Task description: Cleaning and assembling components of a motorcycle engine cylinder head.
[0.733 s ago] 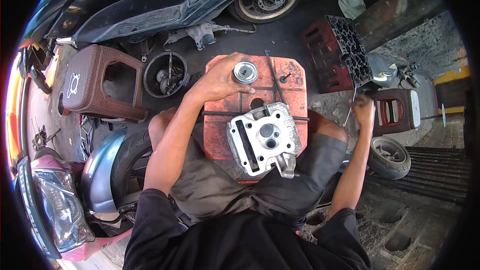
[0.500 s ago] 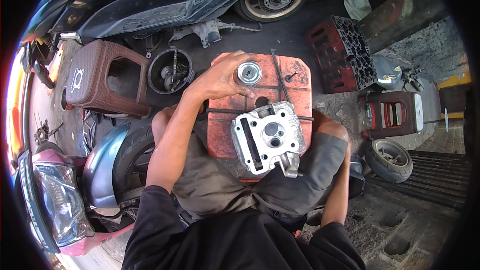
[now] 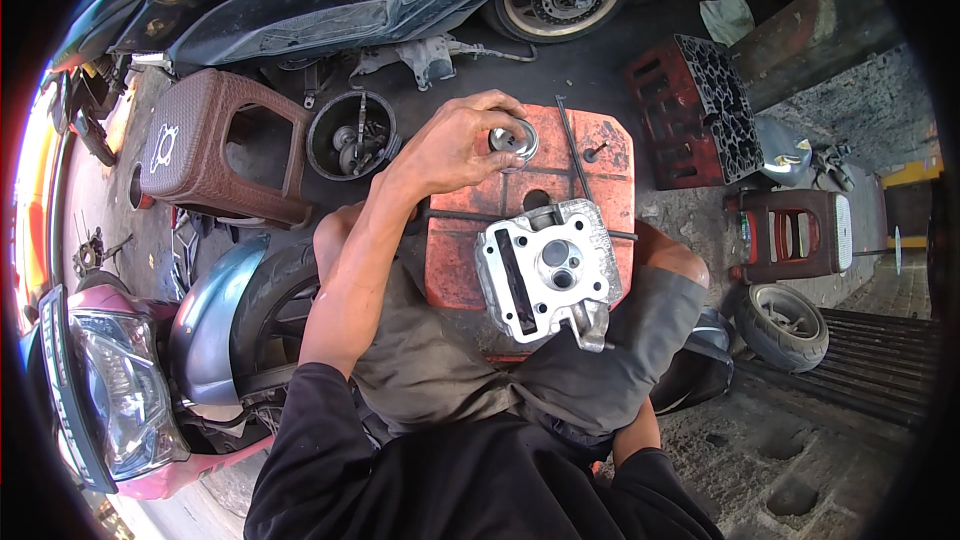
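Silver cylinder head [image 3: 550, 268] partly hiding orange stand [image 3: 460, 260], bucket [image 3: 325, 130] beside brown stool [image 3: 205, 140]

your left hand [image 3: 462, 145] grips a round, silvery metal part [image 3: 511, 139] over the far side of the red bench [image 3: 458, 272]. nearer you lies a pale cylinder head [image 3: 538, 282] — a thin dark rod [image 3: 574, 146] just beyond it. your right hand is hidden — your leg covers it.
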`<state>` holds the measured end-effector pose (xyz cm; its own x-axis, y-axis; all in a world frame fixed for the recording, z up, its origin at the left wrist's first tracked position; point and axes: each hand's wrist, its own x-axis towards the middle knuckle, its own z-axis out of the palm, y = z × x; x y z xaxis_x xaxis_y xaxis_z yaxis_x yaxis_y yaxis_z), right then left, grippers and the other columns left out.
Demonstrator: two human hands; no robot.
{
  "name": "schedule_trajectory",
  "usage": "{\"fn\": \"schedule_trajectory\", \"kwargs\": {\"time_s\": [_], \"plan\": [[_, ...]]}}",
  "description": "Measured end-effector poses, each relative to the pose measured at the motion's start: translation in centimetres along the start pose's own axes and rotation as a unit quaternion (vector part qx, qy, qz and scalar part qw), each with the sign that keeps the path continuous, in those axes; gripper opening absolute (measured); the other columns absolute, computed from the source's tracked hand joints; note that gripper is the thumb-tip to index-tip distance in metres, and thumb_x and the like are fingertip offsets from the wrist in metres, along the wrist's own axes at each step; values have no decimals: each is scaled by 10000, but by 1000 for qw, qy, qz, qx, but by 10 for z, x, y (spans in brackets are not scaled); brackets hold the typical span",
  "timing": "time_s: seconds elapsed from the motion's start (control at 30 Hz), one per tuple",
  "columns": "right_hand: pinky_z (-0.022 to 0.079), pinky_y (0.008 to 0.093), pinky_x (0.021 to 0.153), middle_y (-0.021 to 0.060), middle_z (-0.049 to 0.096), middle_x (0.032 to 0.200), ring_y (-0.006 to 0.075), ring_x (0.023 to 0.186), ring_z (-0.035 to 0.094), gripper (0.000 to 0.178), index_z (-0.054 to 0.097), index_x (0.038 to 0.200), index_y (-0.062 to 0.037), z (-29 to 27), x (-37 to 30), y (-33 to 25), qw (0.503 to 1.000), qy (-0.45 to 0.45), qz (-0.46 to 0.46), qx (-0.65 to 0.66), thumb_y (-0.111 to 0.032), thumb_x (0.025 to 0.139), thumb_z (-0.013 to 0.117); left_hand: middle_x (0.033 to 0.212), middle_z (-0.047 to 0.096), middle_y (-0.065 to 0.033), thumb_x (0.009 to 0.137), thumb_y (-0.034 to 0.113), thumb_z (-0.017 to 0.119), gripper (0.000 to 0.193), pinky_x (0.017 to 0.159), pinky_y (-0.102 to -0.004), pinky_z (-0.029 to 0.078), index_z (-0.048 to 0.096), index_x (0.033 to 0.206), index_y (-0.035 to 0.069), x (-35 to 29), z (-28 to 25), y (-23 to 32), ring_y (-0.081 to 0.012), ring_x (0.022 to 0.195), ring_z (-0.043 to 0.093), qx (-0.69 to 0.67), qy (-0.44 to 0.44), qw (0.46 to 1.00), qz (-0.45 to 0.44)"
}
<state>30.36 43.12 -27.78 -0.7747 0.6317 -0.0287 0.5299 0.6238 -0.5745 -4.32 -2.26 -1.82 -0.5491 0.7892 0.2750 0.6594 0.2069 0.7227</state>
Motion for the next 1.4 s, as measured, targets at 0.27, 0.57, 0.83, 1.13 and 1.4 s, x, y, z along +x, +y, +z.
{"fn": "schedule_trajectory", "kwargs": {"time_s": [0.27,0.57,0.83,1.13,1.4], "plan": [[479,334,558,131,701,806,238,630,636,283,690,1112,-34,-17,4,0,998,29,20,60,-85,835,662,1062,705,-126,785,27,740,178,880,-344,532,716,960,1,3,3,-1,-245,964,684,-74,52,996,0],[467,313,544,110,697,794,205,619,625,281,685,1121,-27,-49,-1,-41,988,59,41,136,-74,845,653,912,704,-62,888,96,695,110,756,-251,500,722,933,-1,8,5,-7,-108,805,622,-290,177,921,-189],[410,226,528,36,667,783,74,613,547,293,653,1168,2,-108,8,-140,967,62,77,236,-83,888,648,875,692,-39,894,184,700,180,695,-238,499,695,980,27,7,2,-26,-98,767,615,-507,189,802,-254],[507,261,651,49,672,835,111,705,613,380,657,1198,-22,-105,69,-368,977,-88,-144,133,-164,854,733,895,689,-67,922,189,674,197,696,-269,561,658,992,6,10,-7,-22,-132,767,656,-543,212,767,-268],[515,276,637,89,682,790,122,688,653,391,672,1179,-28,-40,70,-369,975,-154,-135,88,-128,812,763,888,695,-68,920,177,661,184,669,-262,554,668,1005,14,4,-13,-43,-137,761,666,-448,210,800,-338]]}}
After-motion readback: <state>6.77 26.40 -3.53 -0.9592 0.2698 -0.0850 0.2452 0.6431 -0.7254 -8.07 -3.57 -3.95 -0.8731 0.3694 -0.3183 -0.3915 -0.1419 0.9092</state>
